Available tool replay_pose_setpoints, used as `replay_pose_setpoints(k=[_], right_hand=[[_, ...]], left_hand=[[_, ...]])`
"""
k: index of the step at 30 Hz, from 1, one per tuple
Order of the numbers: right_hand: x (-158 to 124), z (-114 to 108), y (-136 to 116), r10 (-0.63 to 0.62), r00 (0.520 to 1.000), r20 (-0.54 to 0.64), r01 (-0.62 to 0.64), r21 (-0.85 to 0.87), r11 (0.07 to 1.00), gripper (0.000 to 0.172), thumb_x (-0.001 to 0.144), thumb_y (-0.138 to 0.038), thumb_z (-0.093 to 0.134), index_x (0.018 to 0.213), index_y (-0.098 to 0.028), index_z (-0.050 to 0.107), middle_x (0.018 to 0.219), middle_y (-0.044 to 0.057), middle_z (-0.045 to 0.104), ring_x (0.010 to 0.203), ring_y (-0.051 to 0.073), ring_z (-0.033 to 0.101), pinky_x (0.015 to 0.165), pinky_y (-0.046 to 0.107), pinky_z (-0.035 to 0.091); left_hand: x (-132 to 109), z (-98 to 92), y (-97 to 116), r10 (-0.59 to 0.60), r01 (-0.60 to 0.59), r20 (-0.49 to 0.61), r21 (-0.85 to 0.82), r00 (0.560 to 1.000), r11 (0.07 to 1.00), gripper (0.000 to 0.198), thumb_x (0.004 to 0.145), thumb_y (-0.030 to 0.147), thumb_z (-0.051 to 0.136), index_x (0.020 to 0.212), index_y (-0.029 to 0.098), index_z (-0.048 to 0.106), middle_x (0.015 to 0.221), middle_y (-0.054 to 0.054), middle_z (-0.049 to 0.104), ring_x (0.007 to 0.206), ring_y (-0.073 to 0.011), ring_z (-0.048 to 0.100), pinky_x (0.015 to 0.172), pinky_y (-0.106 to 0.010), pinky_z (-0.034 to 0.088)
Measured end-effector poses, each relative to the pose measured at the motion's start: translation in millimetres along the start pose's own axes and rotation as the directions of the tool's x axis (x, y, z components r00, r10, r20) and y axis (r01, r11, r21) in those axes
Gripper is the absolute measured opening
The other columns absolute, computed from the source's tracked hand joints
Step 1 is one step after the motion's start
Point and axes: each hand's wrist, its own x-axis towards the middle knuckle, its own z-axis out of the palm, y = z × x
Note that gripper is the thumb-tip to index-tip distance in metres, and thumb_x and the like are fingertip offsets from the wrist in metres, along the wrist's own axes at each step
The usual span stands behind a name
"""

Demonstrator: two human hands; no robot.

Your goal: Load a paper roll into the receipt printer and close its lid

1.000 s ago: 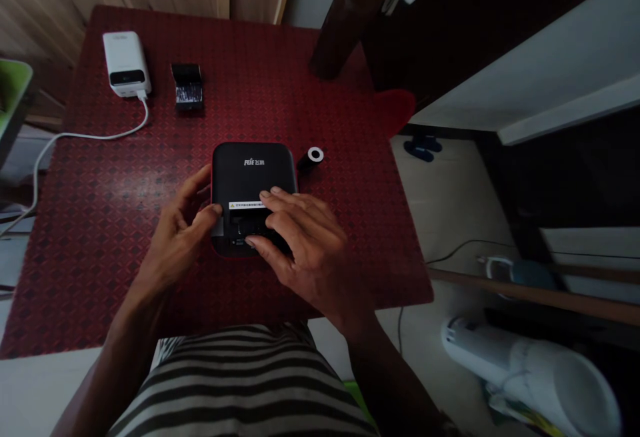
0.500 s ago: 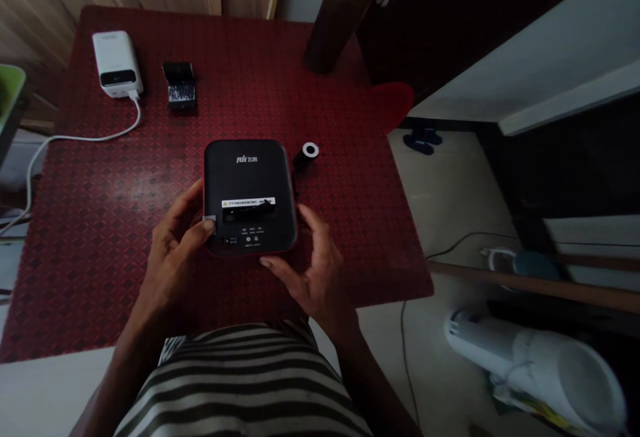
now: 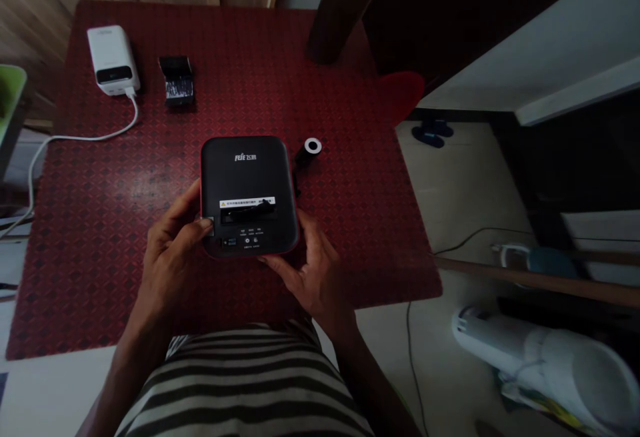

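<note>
A black receipt printer with red sides lies in front of me on the table. Its top has a white logo, a warning strip, a slot with a dark strip in it and several small indicator marks. My left hand grips its left side, the thumb on a grey tab at the corner and the fingers curled round the edge. On the other side, my right hand holds the lower right corner, with its thumb at the front edge. A small black roll with a white end ring lies just right of the printer.
On the red patterned table are a white power bank with a white cable and an open black case-like item. A dark post stands at the back. Slippers and a white cylinder are to the right.
My right hand has closed in on the printer, its thumb now against the front edge. My left hand keeps its grip. The view has shifted slightly.
</note>
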Motion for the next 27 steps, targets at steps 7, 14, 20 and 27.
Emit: replay_pose_setpoints(k=[7,14,20,27], right_hand=[[1.4,1.1,-2.1,-0.008,0.999,-0.041,0.008,-0.005,1.000,0.066,0.113,-0.063,0.085,0.166,-0.029,0.063,0.147,0.015,0.088,0.131,0.035,0.089,0.109,0.053,0.077],[2.4,-5.3,0.6,0.021,0.999,0.039,-0.021,0.000,1.000,0.070,0.110,-0.060,0.090,0.167,-0.028,0.065,0.145,0.015,0.088,0.130,0.036,0.089,0.112,0.056,0.077],[24.0,-45.7,-13.7,-0.025,0.992,0.123,0.025,0.006,1.000,0.069,0.112,-0.065,0.086,0.168,-0.027,0.069,0.150,0.014,0.088,0.136,0.036,0.087,0.117,0.058,0.075],[106.1,-40.1,-46.2,-0.244,0.920,0.305,0.301,-0.155,0.941,0.030,0.121,-0.015,0.065,0.130,-0.031,0.088,0.130,0.005,0.092,0.123,0.029,0.085,0.119,0.054,0.070]], left_hand=[[-0.4,3.2,4.3,-0.002,0.002,-0.016,0.011,1.000,1.000,0.050,0.093,0.039,0.092,0.142,0.031,0.092,0.153,-0.006,0.087,0.157,-0.0425,0.075,0.133,-0.057,0.063],[0.8,6.3,-12.3,0.066,-0.067,-0.044,-0.023,0.997,0.997,0.062,0.094,0.040,0.090,0.155,0.035,0.085,0.160,-0.004,0.083,0.158,-0.0379,0.074,0.131,-0.051,0.063],[-0.1,6.6,-20.7,0.138,-0.138,-0.014,0.012,0.990,0.990,0.062,0.099,0.052,0.088,0.159,0.035,0.082,0.160,-0.006,0.082,0.154,-0.0413,0.074,0.130,-0.060,0.062],[-4.3,4.1,-30.4,0.362,-0.361,0.032,0.193,0.932,0.912,0.073,0.112,0.081,0.068,0.167,0.035,0.076,0.169,-0.010,0.075,0.159,-0.0430,0.068,0.134,-0.063,0.056]])
